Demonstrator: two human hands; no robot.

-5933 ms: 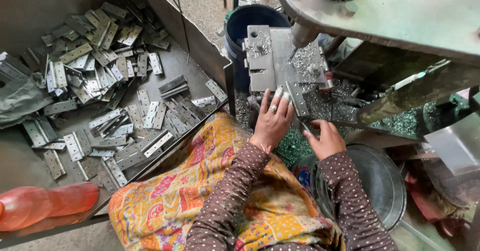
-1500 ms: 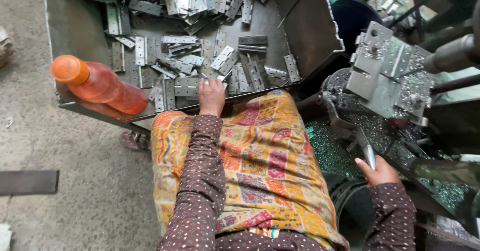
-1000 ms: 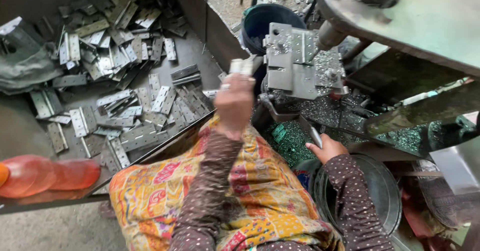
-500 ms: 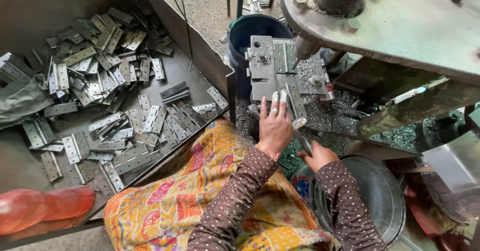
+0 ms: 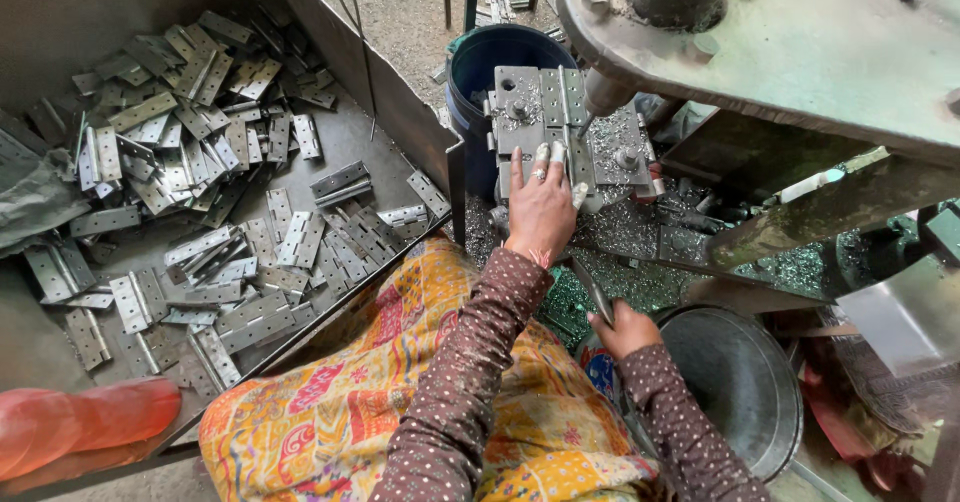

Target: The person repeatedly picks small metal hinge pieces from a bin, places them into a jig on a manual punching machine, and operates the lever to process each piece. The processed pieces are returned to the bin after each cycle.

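My left hand (image 5: 541,208) lies flat on the grey drilling jig (image 5: 556,120) of a press, fingers pressing a metal hinge (image 5: 574,163) against it. The drill spindle (image 5: 603,93) hangs just right of my fingertips. Lower down, my right hand (image 5: 624,328) is closed around a thin metal lever handle (image 5: 593,288). Both sleeves are brown with dots.
A steel tray (image 5: 402,112) on the left holds several loose hinges (image 5: 215,192). A blue bucket (image 5: 478,63) stands behind the jig. A patterned orange cloth (image 5: 370,402) covers my lap, an orange bottle (image 5: 85,427) lies bottom left, and a dark metal bowl (image 5: 735,387) sits right.
My left hand reached into the tray, lifted a hinge, carried it right to the jig and now presses it further forward. My right hand stayed on the lever.
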